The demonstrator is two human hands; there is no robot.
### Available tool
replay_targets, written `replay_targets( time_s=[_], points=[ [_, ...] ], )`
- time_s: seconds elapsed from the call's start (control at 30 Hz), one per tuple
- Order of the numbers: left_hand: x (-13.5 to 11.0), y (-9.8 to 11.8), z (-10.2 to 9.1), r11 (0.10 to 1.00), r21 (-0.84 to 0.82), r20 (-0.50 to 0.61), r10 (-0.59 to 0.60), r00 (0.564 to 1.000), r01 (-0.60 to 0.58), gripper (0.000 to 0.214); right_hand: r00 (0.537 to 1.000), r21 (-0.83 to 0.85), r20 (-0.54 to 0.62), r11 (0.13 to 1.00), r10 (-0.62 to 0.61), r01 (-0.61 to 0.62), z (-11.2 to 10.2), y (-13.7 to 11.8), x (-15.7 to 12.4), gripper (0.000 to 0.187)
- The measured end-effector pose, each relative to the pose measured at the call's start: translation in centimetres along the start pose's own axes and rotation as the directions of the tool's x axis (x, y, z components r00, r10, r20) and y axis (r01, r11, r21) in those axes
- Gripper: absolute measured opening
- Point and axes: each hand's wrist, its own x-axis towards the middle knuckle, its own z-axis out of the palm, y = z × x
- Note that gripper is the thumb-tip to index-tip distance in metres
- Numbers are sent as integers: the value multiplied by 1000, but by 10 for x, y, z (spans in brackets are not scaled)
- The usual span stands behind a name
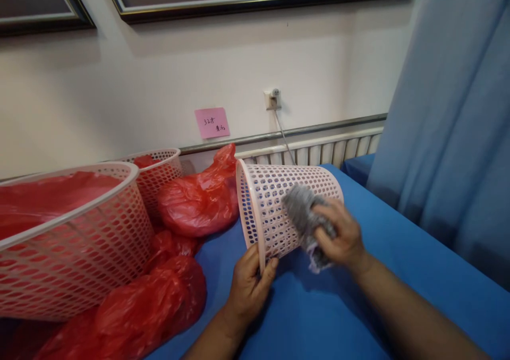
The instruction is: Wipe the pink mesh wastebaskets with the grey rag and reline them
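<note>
A pale pink perforated plastic wastebasket (274, 206) lies on its side on a blue-covered surface (319, 317), its mouth facing left. My left hand (251, 283) is closed on the lower part of its rim, with the thumb outside. My right hand (340, 235) grips a bunched grey cloth (305, 211), which is pressed against the basket's outer wall. The cloth hides part of the holes there, and its edge hangs below my fingers.
At left stand a large pink basket (75, 216) and a smaller basket (175, 158), both with red plastic inside. Red plastic bags (199, 200) lie beside them. Behind are a radiator (330, 150) and a plugged-in cord (285, 134). A blue curtain (442, 110) hangs at right.
</note>
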Motion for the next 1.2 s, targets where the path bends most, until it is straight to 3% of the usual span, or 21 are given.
replay_targets(
  time_s=[0.03,0.07,0.13,0.2,0.23,0.27,0.33,0.4,0.47,0.5,0.53,0.63,0.73,0.8,0.87,0.9,0.97,1.03,1.07,1.13,1.2],
  points=[
    [-1,-1,0,1000,26,27,13,1000,-13,31,982,-29,-103,986,160,-164,-2,18,2,35],
    [-2,-1,1,998,55,57,32,998,-35,31,924,-31,-197,940,327,-340,-4,37,4,34],
    [-3,-3,2,990,116,106,73,992,-85,29,714,25,-314,757,626,-653,-10,72,8,38],
    [-5,-5,4,978,163,132,106,986,-127,25,515,99,-321,569,795,-816,-14,95,10,46],
    [-5,-6,5,973,184,142,115,983,-140,23,468,125,-305,522,830,-844,-14,101,10,49],
    [-5,-7,6,968,204,152,119,981,-149,22,461,137,-289,513,839,-847,-13,102,10,51],
    [-5,-9,9,955,252,190,111,975,-158,22,557,106,-274,601,784,-792,-10,91,10,51],
    [-5,-11,12,939,305,246,84,966,-160,21,739,33,-229,764,633,-644,-7,66,9,48],
    [-6,-13,15,925,346,292,53,955,-157,19,918,-25,-109,922,382,-387,-7,33,7,45],
    [-7,-14,17,920,360,308,38,951,-154,19,973,-25,-30,973,227,-228,-8,15,6,47],
    [-7,-14,18,916,372,316,27,949,-150,21,996,-7,48,997,72,-72,-9,-2,4,50],
    [-9,-15,20,909,391,319,11,948,-142,24,954,63,173,969,-245,238,-12,-39,-1,62],
    [-8,-16,19,910,391,315,7,949,-136,23,955,41,155,967,-253,250,-8,-44,-2,59],
    [-8,-18,19,907,401,318,-3,948,-131,22,990,-31,78,993,-114,117,-5,-25,1,52],
    [-7,-20,19,897,422,325,-12,945,-133,22,993,-129,-35,985,115,-119,-5,8,5,45],
    [-7,-21,20,891,433,330,-16,944,-136,24,965,-173,-91,951,245,-258,-7,26,7,42],
    [-7,-23,21,884,446,348,-24,937,-143,29,855,-226,-166,825,492,-518,-13,63,11,40],
    [-8,-24,22,882,446,373,-32,927,-150,38,734,-230,-198,697,650,-680,-19,87,13,43],
    [-8,-24,23,882,447,384,-35,923,-152,42,705,-218,-203,671,679,-709,-21,93,14,44],
    [-8,-25,23,879,451,400,-44,916,-154,47,749,-180,-192,728,634,-662,-22,87,14,43],
    [-8,-26,23,872,466,404,-61,913,-149,48,870,-127,-139,863,473,-490,-19,62,14,41]
  ],
)
